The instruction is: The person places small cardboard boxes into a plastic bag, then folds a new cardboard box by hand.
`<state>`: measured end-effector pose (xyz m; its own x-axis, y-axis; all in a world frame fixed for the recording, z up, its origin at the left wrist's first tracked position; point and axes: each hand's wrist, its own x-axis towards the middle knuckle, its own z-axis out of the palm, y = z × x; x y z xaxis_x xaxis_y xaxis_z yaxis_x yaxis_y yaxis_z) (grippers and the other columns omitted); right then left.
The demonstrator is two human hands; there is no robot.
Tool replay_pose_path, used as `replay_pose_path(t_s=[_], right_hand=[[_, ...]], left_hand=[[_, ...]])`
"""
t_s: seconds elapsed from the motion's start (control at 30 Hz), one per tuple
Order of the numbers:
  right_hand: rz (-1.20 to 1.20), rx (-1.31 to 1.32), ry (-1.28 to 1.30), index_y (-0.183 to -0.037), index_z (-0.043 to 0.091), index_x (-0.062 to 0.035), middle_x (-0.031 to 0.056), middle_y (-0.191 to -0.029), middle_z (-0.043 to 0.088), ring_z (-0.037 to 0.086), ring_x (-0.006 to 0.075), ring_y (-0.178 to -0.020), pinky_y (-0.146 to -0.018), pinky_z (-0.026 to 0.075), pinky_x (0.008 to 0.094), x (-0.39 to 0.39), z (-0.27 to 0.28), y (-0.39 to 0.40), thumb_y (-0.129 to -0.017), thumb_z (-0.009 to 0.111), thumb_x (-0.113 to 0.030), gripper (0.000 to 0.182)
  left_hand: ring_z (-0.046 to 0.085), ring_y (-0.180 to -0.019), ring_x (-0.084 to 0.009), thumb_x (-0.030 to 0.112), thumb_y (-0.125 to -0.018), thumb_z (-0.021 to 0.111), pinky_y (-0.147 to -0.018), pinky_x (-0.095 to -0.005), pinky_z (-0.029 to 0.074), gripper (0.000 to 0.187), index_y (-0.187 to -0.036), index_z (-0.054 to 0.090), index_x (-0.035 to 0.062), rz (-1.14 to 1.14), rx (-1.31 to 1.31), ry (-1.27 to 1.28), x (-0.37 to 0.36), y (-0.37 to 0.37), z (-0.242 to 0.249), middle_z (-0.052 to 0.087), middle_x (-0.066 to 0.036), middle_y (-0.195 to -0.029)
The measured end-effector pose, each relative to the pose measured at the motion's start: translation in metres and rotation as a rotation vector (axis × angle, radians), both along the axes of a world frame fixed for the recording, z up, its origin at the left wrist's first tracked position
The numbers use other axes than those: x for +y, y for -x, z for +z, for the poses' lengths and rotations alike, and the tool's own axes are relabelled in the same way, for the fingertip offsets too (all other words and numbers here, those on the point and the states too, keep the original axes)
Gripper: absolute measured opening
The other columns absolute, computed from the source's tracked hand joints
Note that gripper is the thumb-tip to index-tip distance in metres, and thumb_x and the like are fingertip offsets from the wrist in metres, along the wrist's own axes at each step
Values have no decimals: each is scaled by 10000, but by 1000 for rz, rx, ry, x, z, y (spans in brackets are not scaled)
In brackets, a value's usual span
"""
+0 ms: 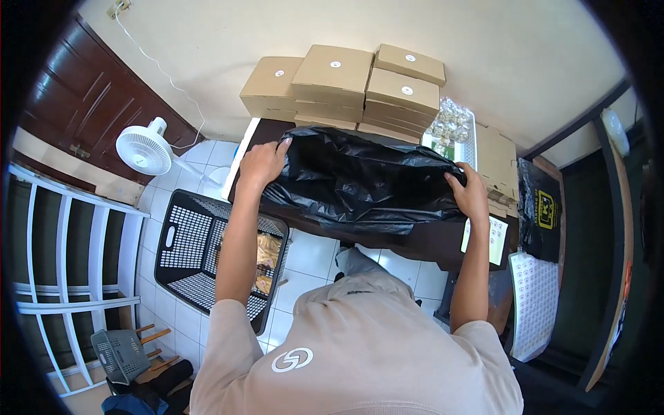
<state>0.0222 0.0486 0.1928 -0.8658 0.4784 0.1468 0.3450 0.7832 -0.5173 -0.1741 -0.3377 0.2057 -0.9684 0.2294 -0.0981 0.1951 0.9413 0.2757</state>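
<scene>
A black plastic bag (366, 176) lies spread across the dark table (436, 242), its sides pulled apart between my hands. My left hand (264, 163) grips its upper left edge, thumb and fingers pressed together on the plastic. At the right end, my right hand (470, 191) pinches the bag's other edge. Folds and creases run along its middle, and its front edge lies near the table's front. Behind the bag stand stacks of brown cardboard boxes (332, 76) with small round white stickers.
A white basket (470, 142) with wrapped items stands back right, beside flat cardboard (496, 162). Sticker sheets (536, 304) are at the right. A black crate (187, 238) with yellowish packets stands on the floor at left, near a white fan (145, 150) and a grey stool (119, 356).
</scene>
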Motion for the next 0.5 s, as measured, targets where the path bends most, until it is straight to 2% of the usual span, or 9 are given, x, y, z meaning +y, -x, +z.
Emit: replay_pose_path(t_s=[0.03, 0.07, 0.17, 0.27, 0.33, 0.37, 0.43, 0.47, 0.5], right_hand=[[3, -47, 19, -1222, 587, -26, 257, -1163, 608, 571, 420, -1097, -922, 455, 460, 4, -5, 9, -835, 718, -269, 476], [2, -50, 29, -1222, 587, -26, 257, -1163, 608, 571, 420, -1097, -922, 455, 460, 4, -8, 17, -835, 718, -269, 476], [-92, 68, -277, -1249, 539, -35, 221, -1210, 529, 526, 432, -1093, -913, 442, 464, -21, 12, 27, -756, 788, -139, 562], [17, 303, -113, -954, 589, -25, 166, -950, 581, 548, 374, -919, -829, 437, 475, -77, 47, 49, -752, 727, -44, 245], [380, 268, 105, -803, 595, -22, 159, -798, 621, 608, 381, -796, -730, 489, 461, -101, 12, 69, -765, 671, -37, 86], [477, 65, 149, -810, 612, -21, 189, -813, 642, 637, 400, -789, -707, 513, 477, -112, -9, 81, -766, 664, -53, 75], [536, -161, -84, -901, 649, -29, 210, -827, 662, 664, 409, -802, -716, 553, 483, -111, -76, 106, -775, 629, -45, 128], [417, -556, 106, -1112, 643, -23, 242, -1075, 658, 637, 398, -1030, -891, 520, 468, -108, -77, 123, -825, 599, -86, 298], [362, -349, -50, -1191, 618, -44, 240, -1199, 601, 563, 385, -1149, -979, 457, 458, -94, -139, 128, -804, 670, -177, 412]], left_hand=[[592, -1076, -438, 556, -965, 392, -898, -523, 468, 580, -1121, 676, 75, 7, -130, 52, 5, 12, 2, 651, -255, -1113], [592, -1076, -438, 556, -965, 392, -898, -523, 468, 580, -1121, 676, 75, 7, -133, 63, 10, 20, 1, 651, -255, -1113], [422, -1234, -414, 427, -881, 634, -955, -520, 422, 655, -1401, 428, 86, -60, 265, 150, 28, 21, 8, 452, -199, -1339], [497, -978, -368, 204, -834, 675, -808, -484, 409, 357, -1121, 548, 33, -279, 535, -267, 69, 7, 9, 526, -194, -1035], [565, -831, -370, 105, -807, 655, -774, -476, 462, 122, -796, 568, 20, -461, 257, -397, 96, -16, -20, 581, -170, -828], [601, -826, -362, 98, -798, 653, -760, -441, 501, 91, -786, 604, 22, -508, 50, -265, 103, -23, -45, 594, -155, -775], [491, -1155, -404, 208, -769, 735, -934, -516, 443, 430, -1144, 585, 62, -512, -127, 31, 109, -14, -91, 536, -206, -1185], [407, -1288, -426, 273, -750, 776, -1004, -567, 398, 628, -1300, 531, 94, -471, -125, 136, 111, -5, -104, 459, -224, -1358], [286, -1359, -437, 327, -708, 811, -1036, -620, 329, 802, -1390, 430, 144, -448, -228, 252, 108, 7, -115, 331, -220, -1454]])
